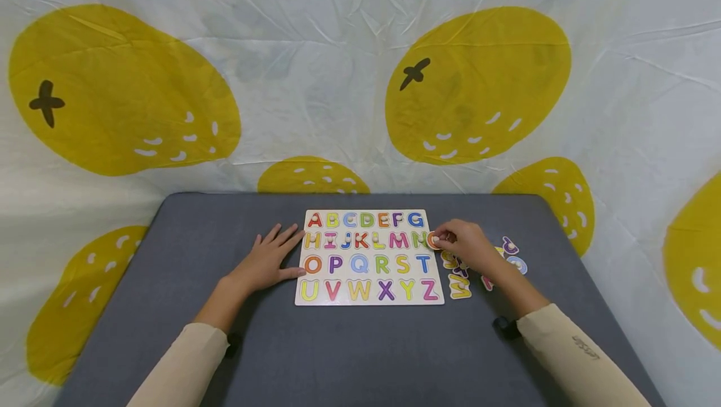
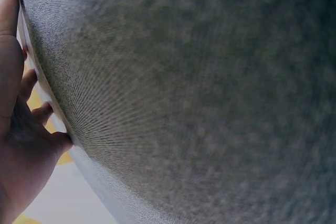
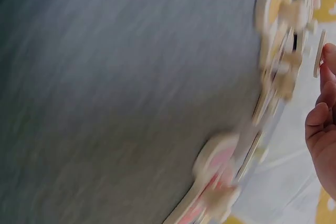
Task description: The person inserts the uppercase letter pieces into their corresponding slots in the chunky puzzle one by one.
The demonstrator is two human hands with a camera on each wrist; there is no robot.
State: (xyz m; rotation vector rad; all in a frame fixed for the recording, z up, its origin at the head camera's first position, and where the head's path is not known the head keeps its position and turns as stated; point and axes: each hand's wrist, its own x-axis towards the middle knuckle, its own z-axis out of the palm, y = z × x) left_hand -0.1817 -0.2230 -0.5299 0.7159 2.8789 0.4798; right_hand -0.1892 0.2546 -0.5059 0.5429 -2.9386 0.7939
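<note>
An alphabet puzzle board [image 1: 368, 297] lies flat on the table, with rows of coloured letters; small knobs show on letters in the top two rows. My left hand [image 1: 269, 263] rests with spread fingers at the board's left edge, thumb beside the O; the left wrist view shows the hand [image 2: 23, 150] at the far left. Over the board's right edge, near the N, my right hand [image 1: 464, 244] pinches an orange, round letter piece [image 1: 432, 241], probably an O. In the right wrist view that piece [image 3: 319, 55] appears edge-on at the fingertips.
A pile of loose letter pieces [image 1: 460, 287] lies just right of the board. More pieces, including a purple one [image 1: 509, 245] and a blue one [image 1: 517, 264], lie beyond my right wrist. A curtain [image 1: 315, 100] with yellow fruit hangs behind the grey table [image 1: 360, 357].
</note>
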